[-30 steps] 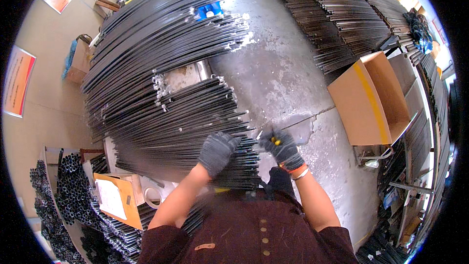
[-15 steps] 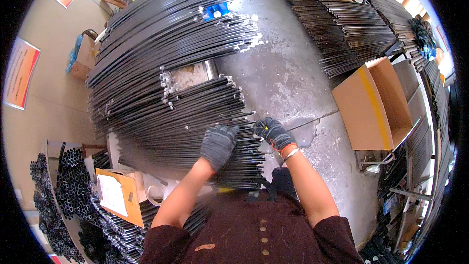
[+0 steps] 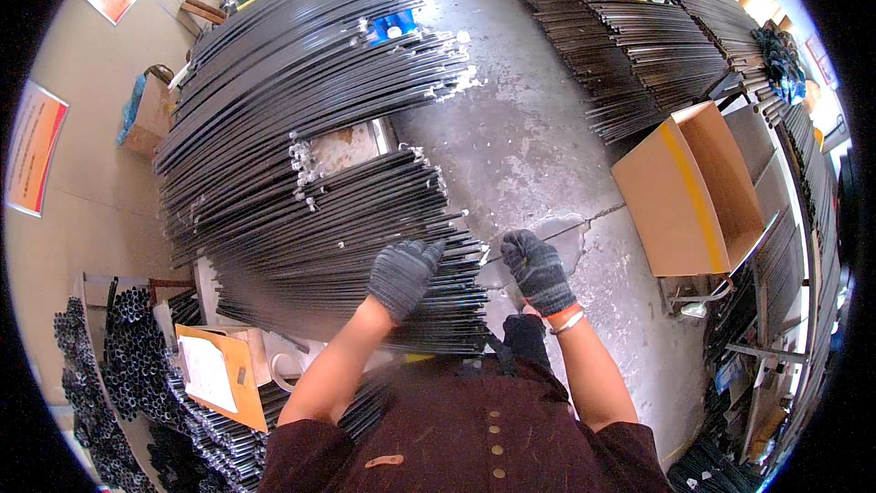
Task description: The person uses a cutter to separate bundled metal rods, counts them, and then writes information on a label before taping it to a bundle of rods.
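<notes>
concrete floor (image 3: 516, 128): grey, right of the black rods.
black rods (image 3: 365, 205): side by side, ends toward the floor.
left hand (image 3: 404, 276): on the rods; i cannot tell if gripping.
right hand (image 3: 537, 268): fingers curled, beyond the rods; hold hidden from me.

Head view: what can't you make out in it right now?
In the head view:
- Whether the right hand holds anything: its own back hides the palm.
- Rods directly under the left hand: covered by that hand.
- Single rods lower left of that hand: blurred together.
- Any writing on the paper: too small and faint.
- Tubes at lower left: partly cut off by the dark rim.
</notes>
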A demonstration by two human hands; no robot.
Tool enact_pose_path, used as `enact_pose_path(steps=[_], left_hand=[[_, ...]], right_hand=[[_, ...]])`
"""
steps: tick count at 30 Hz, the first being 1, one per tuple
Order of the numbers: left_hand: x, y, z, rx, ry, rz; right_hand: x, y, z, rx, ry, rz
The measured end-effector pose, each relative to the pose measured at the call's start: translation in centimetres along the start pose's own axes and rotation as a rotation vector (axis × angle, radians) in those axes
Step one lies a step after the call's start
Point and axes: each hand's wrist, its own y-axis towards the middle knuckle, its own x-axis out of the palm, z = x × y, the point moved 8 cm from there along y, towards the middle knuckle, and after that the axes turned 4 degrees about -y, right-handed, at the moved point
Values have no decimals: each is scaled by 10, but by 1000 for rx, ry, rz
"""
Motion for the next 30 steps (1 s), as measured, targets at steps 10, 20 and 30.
enact_pose_path(steps=[10,20,30], left_hand=[[-6,22,33,-11,-18,-106],[-31,9,70,127,-96,-174],[5,-6,34,36,11,-198]], right_hand=[[1,-34,-29,-298,-582,169],[-72,-24,149,320,-656,-5],[-35,-9,72,462,593,116]])
